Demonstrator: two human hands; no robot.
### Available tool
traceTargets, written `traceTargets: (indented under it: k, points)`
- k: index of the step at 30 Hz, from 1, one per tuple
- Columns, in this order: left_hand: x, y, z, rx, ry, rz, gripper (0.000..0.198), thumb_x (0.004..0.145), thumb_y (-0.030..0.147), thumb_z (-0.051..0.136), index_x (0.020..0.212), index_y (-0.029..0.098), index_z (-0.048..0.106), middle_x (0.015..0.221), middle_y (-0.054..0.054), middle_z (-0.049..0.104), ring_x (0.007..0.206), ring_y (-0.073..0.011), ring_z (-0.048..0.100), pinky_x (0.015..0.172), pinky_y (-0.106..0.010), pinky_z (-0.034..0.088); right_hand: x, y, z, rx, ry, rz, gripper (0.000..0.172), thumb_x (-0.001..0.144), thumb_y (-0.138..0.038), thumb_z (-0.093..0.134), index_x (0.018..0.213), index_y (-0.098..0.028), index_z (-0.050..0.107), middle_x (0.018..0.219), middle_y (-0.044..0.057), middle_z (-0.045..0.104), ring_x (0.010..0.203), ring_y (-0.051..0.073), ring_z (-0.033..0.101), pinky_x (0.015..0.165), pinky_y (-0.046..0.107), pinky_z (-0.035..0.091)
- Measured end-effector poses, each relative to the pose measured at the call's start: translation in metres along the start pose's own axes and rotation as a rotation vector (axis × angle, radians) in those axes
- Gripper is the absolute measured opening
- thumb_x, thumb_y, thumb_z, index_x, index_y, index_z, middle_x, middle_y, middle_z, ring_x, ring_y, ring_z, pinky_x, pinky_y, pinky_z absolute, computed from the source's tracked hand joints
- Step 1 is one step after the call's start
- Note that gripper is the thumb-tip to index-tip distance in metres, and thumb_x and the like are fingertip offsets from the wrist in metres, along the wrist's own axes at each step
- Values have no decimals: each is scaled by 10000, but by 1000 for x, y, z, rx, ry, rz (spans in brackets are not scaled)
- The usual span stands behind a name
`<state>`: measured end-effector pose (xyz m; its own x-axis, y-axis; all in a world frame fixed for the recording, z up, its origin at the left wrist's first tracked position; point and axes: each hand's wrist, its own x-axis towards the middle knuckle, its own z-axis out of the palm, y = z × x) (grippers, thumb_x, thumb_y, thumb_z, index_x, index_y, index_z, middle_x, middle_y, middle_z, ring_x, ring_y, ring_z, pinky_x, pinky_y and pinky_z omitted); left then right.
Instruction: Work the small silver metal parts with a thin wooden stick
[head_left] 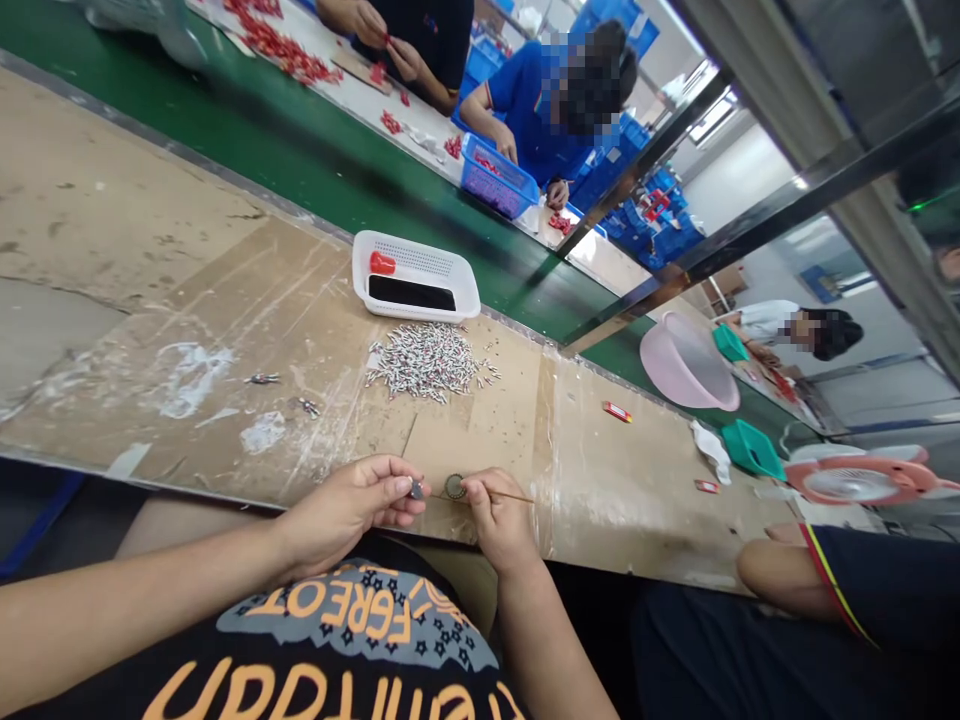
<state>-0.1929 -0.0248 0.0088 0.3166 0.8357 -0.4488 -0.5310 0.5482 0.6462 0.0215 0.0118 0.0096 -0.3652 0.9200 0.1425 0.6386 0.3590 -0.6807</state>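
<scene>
Tan cardboard (180, 240) covers the workbench, and at its near edge the person's left hand (349, 505) is curled nearly closed, thumb and fingertips pinching a small grey metal piece (415, 489). The right hand (499, 522) is closed as well, gripping a thin wooden stick (510, 496) that pokes out on both sides of the fingers. Between the two hands, touching the right fingers, sits a dark round ring (454, 486) with a brassy rim; whether it is held or rests on the cardboard, I cannot tell. Farther up the bench lies a heap of tiny silver-and-red parts (427, 362), with a few strays (306, 407) well off to the left. Just behind the heap stands a white plastic tray (416, 245) holding a red piece (382, 263) and a black strip (411, 292). To the right are a pink plastic basin (686, 362) and a teal scoop (752, 450), while a co-worker's bare forearm (787, 578) rests near the bench's right end
</scene>
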Motion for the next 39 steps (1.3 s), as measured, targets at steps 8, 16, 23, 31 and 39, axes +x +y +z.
traceTargets:
  k: [8,16,23,31,39]
  points:
    - [2,-2,1,6,5,-21,198,741,322,709,829,157,643,813,-38,659,760,-148,610,698,-276,498,-11,-24,-6,233,152,-152,213,914,-235,416,843,-197,613,736,37,597,727,163,565,690,326,452]
    - [2,-5,5,25,-69,-24,206,755,339,691,831,159,626,761,-38,673,709,-144,599,687,-275,470,-11,-52,0,350,116,-262,197,915,-258,420,874,-215,608,763,40,614,740,167,572,710,350,473]
    - [0,-4,5,58,-81,-23,194,776,339,669,827,157,623,784,-45,682,711,-143,597,700,-283,466,-8,-55,3,295,118,-259,247,927,-288,397,818,-213,605,735,37,623,701,160,572,689,338,466]
    - [0,-4,7,38,-65,-9,189,772,329,676,820,156,617,758,-34,675,681,-127,588,686,-269,473,-8,-56,4,265,83,-280,213,922,-275,406,847,-217,598,769,39,636,743,165,587,718,348,470]
    - [1,-3,8,-14,-53,-6,159,786,295,665,813,151,604,803,-32,666,725,-130,609,689,-255,481,-9,-59,3,264,53,-308,183,914,-239,417,847,-218,586,771,28,627,761,160,576,739,345,451]
